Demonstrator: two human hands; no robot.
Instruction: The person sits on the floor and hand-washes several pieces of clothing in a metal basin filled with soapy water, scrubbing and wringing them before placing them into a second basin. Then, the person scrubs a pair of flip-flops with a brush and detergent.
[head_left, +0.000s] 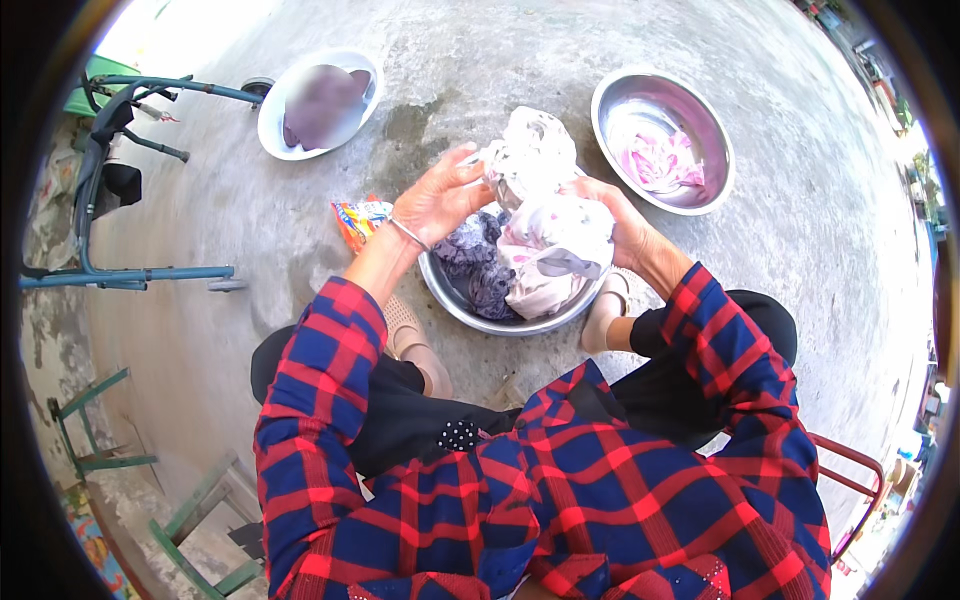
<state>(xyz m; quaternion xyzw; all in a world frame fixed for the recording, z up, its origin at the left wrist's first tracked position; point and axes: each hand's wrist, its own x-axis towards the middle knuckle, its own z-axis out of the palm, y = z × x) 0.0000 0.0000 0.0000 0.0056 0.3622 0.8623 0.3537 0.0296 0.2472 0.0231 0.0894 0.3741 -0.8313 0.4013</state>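
My right hand (622,222) is closed on a bunched white cloth (533,150) with faint pinkish marks, thumb lying over it. Fingers apart and tips at the cloth's left edge, my left hand (445,197) wears a bangle at the wrist and does not wrap round the cloth. Below both hands stands a metal basin (470,318) between my feet. More pale cloth (550,245) hangs into its right side. Dark grey patterned cloth (480,265) fills the left side.
A colourful packet (360,222) lies left of the basin. Farther left, a white basin (270,125) holds dark cloth (322,105). At the far right, a metal basin (722,165) contains pink cloth (660,160). A blue-framed walker (150,275) stands on the left.
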